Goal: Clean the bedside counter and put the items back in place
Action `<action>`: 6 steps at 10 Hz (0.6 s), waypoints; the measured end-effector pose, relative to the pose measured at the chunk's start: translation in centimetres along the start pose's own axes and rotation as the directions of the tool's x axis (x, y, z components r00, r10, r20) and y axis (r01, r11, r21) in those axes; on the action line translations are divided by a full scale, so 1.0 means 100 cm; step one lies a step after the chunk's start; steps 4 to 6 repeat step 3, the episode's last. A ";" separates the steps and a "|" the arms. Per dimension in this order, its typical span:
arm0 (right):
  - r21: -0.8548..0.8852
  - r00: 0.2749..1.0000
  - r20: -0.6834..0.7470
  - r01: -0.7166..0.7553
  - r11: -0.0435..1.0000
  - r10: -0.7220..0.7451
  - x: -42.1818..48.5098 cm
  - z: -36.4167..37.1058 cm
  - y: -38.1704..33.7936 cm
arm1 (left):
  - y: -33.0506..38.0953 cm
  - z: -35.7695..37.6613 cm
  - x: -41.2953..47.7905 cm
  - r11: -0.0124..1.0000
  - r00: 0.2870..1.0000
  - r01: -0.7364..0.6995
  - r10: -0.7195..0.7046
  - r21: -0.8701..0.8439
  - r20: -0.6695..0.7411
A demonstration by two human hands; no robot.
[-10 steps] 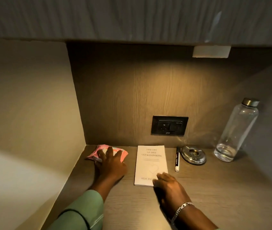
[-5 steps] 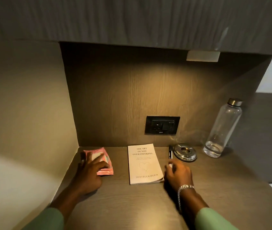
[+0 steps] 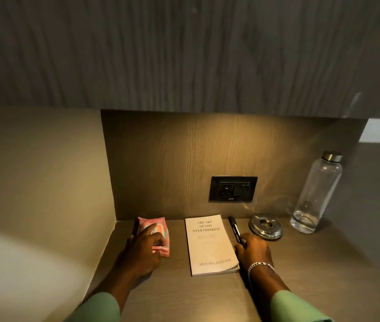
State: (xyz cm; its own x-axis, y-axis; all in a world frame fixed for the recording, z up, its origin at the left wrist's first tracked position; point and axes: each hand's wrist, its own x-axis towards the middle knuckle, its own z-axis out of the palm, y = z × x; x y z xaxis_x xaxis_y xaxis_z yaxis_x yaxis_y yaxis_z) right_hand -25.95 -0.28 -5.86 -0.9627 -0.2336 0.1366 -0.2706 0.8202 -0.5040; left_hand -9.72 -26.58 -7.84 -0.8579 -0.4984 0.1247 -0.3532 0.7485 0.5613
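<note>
A pink wipes pack [image 3: 155,235] lies at the back left of the wooden counter [image 3: 312,263]; my left hand [image 3: 146,248] rests on it, fingers curled around its near end. A white paperback book [image 3: 209,244] lies flat in the middle. Just right of it is a black marker pen [image 3: 233,227], pointing away from me; my right hand [image 3: 254,252] grips its near end. A round glass ashtray [image 3: 265,227] sits further right, and a clear bottle [image 3: 316,194] with a metal cap stands upright at the back right.
A black wall socket [image 3: 233,189] is set in the wood back panel above the book. A beige side wall [image 3: 45,182] closes the left side, and a dark wood cabinet [image 3: 184,54] overhangs the counter. The counter's right edge drops away at the lower right.
My left hand turned the pink pack lengthwise against the left wall and holds it. My right hand left the book's corner, moved right to the pen and closed on its near end.
</note>
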 end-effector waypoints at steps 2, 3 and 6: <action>0.365 0.922 -0.366 0.269 0.891 -0.128 -0.061 -0.082 -0.014 | 0.041 -0.013 -0.054 0.993 0.962 -0.112 0.115 0.027 -0.250; 0.491 0.716 -0.644 0.656 0.572 -0.269 -0.122 -0.183 0.003 | 0.119 -0.042 -0.082 0.930 0.840 -0.366 0.318 -0.025 -0.440; 0.491 0.716 -0.644 0.656 0.572 -0.269 -0.122 -0.183 0.003 | 0.119 -0.042 -0.082 0.930 0.840 -0.366 0.318 -0.025 -0.440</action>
